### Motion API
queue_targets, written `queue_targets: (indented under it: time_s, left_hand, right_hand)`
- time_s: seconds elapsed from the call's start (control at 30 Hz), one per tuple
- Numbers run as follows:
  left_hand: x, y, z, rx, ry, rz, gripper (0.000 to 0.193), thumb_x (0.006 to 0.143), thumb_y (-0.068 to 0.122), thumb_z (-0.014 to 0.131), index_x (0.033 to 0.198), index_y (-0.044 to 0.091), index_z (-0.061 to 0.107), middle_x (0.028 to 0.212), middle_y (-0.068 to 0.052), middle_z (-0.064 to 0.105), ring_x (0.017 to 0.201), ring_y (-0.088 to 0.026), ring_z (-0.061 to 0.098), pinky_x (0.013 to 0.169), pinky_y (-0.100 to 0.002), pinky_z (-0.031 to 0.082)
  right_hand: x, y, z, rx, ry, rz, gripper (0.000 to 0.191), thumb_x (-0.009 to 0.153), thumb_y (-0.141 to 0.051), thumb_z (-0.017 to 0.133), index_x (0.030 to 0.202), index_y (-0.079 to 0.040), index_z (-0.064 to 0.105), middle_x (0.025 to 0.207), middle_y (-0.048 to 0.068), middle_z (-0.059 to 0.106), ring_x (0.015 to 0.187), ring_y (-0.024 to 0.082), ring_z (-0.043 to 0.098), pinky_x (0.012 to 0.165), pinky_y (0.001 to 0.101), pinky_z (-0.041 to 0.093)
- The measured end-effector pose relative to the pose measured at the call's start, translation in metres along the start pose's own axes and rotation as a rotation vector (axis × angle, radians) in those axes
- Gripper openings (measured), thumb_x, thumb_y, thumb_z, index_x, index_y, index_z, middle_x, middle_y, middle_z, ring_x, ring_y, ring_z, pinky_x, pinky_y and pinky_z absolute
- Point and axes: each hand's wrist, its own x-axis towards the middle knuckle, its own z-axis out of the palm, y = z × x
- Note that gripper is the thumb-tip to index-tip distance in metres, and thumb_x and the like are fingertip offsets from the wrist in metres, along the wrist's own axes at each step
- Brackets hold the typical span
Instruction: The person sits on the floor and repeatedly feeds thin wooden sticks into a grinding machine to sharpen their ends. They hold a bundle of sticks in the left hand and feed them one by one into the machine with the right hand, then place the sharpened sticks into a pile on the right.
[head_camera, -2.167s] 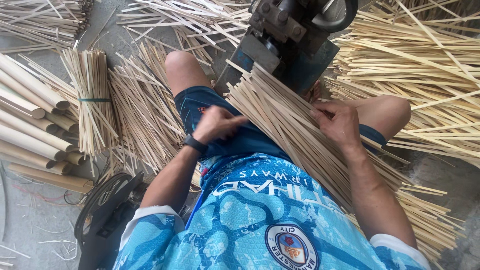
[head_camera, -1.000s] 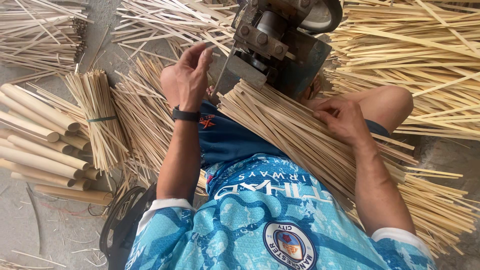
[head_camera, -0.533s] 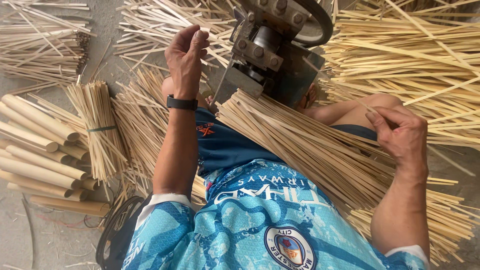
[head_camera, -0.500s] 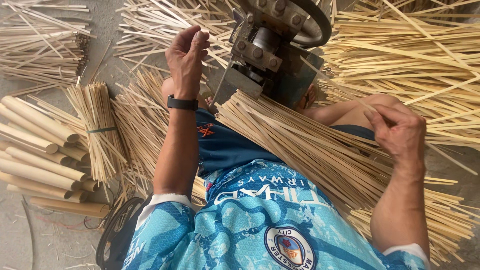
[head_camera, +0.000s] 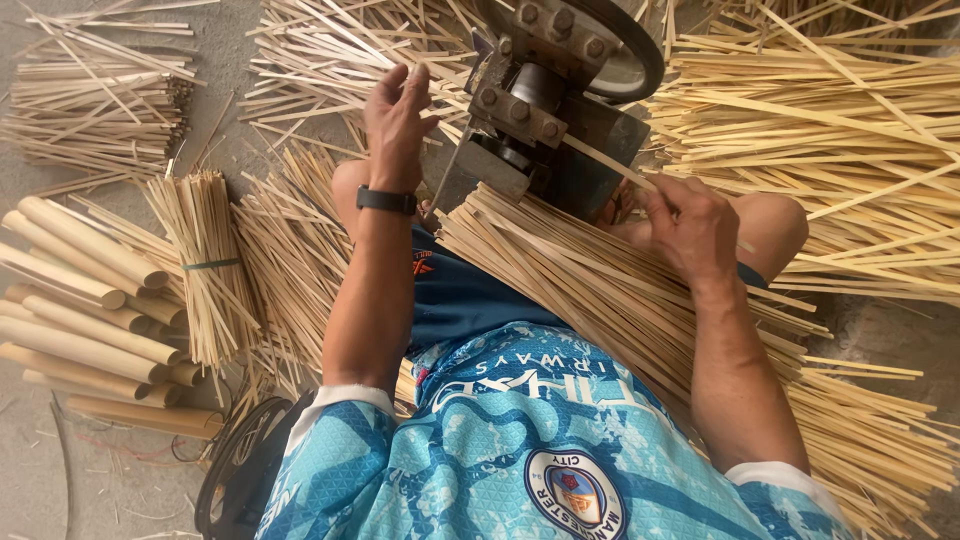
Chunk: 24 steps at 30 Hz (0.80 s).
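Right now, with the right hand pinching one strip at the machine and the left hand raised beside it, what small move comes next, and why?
Probably ease the single strip forward into the machine. The right hand pinches it with its far end already at the machine's side, while the left hand is open and holds nothing. The bundle on the lap lies ready for the following pick.

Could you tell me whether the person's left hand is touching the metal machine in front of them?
Apart. The head view shows the left hand raised with fingers spread, and floor and bamboo strips visible between it and the metal machine.
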Motion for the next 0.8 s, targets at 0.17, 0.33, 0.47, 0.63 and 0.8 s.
queue_targets:
  time_s: [0.17,0.33,0.47,0.63,0.8]
  left_hand:
    - [0.03,-0.018,0.012,-0.286,-0.073,-0.338,0.043,0.1,0.035,0.066,0.125,0.001,0.062,0.111,-0.016,0.07,0.093,-0.023,0.075,0.072,-0.037,0.064]
    - [0.042,-0.03,0.019,-0.434,-0.074,-0.301,0.03,0.104,0.025,0.065,0.123,0.002,0.06,0.111,-0.014,0.078,0.081,-0.019,0.07,0.072,-0.037,0.062]
    - [0.043,-0.031,0.013,-0.511,-0.059,-0.334,0.031,0.101,0.022,0.056,0.129,0.009,0.061,0.107,-0.012,0.078,0.082,-0.019,0.074,0.073,-0.037,0.066]
    - [0.056,-0.016,-0.023,-0.739,0.032,-0.001,0.037,0.105,0.028,0.056,0.132,0.003,0.061,0.082,-0.002,0.064,0.069,-0.011,0.06,0.058,-0.028,0.057]
    - [0.049,-0.014,-0.03,-0.54,-0.005,0.077,0.035,0.103,0.026,0.065,0.128,0.001,0.069,0.072,0.003,0.055,0.056,-0.005,0.049,0.042,-0.02,0.044]
  right_hand:
    - [-0.008,0.002,-0.01,0.268,-0.331,0.191,0.03,0.091,-0.023,0.078,0.117,-0.008,0.075,0.086,0.012,0.074,0.069,0.022,0.071,0.063,0.0351,0.057]
    - [-0.03,-0.006,0.003,0.269,-0.262,0.105,0.016,0.09,-0.016,0.076,0.103,-0.006,0.078,0.099,0.014,0.077,0.08,0.023,0.073,0.072,0.0352,0.059]
    - [-0.04,0.009,-0.003,0.259,-0.254,0.134,0.016,0.098,-0.014,0.07,0.11,-0.005,0.075,0.1,0.011,0.077,0.079,0.02,0.073,0.072,0.0328,0.059]
    - [-0.051,0.039,-0.036,0.321,-0.147,0.156,0.015,0.101,-0.025,0.076,0.104,-0.011,0.079,0.096,0.006,0.072,0.078,0.018,0.067,0.063,0.0307,0.057]
    - [-0.036,0.044,-0.042,-0.092,0.151,-0.105,0.021,0.104,-0.031,0.083,0.098,-0.011,0.08,0.083,0.004,0.072,0.079,0.017,0.066,0.08,0.0369,0.054]
